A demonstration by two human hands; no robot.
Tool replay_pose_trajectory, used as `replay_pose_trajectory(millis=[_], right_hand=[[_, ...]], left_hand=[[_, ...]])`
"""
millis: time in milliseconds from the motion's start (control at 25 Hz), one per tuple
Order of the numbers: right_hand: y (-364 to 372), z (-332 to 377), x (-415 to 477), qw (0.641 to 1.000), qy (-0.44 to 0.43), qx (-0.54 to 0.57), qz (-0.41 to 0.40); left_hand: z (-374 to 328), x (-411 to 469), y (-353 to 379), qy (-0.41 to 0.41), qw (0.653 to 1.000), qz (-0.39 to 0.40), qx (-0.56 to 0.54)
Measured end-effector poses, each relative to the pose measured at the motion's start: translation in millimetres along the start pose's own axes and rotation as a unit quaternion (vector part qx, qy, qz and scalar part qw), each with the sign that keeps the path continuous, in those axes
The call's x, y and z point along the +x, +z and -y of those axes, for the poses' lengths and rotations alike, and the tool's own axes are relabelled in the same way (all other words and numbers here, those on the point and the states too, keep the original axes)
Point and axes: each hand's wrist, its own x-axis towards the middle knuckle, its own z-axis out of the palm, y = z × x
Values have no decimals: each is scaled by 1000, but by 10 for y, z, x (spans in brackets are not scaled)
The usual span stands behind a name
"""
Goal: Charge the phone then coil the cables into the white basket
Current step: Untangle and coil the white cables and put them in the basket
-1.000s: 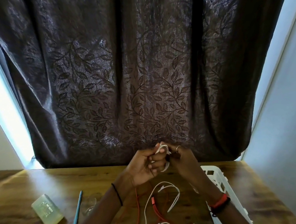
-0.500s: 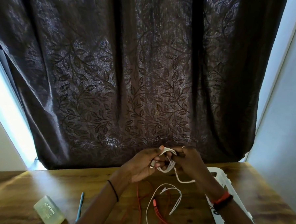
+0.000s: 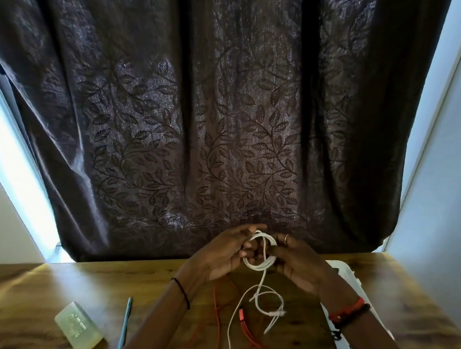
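Hands: two; left hand (image 3: 220, 259) and right hand (image 3: 299, 265) both pinch the coil with their fingertips.
Coil: one thin white cable (image 3: 260, 249), looped above the brown wooden table (image 3: 69, 284), tail trailing down onto it.
Red cable (image 3: 242, 324): one, on the table beside that tail.
Basket: one white plastic basket (image 3: 345, 271), under the right forearm.
Left side: one teal pen (image 3: 125, 324), one pale translucent block (image 3: 78, 329).

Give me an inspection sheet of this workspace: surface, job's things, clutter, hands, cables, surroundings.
Surface: wooden table.
Job's things: white basket at the right, partly behind the right arm.
Clutter: pale block and blue pen on the left.
Hands: left hand and right hand both hold the white cable coil above the table.
Cables: white cable tail hangs to loose loops on the table; red cable lies uncoiled.
Surroundings: dark leaf-patterned curtain behind; pale wall at right.
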Motion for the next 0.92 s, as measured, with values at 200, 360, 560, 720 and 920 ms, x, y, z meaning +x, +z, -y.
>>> replay_pose_trajectory(millis=[200,360,560,720,920], right_hand=[[-13,-35,40,999,-14,35,-23],[7,-54,13,1000,-14,10,-9],[44,-165,10,954,-222,-142,-145],[-5,-197,-28,826,-384,-344,-226],[-11,-64,-60,849,-359,-329,-207]], left_hand=[[14,-10,1,7,1000,-1,-24],[64,-54,41,9,999,-3,-41],[27,4,91,30,999,-18,-35],[23,32,106,30,1000,-7,-7],[9,-21,117,79,995,38,41]])
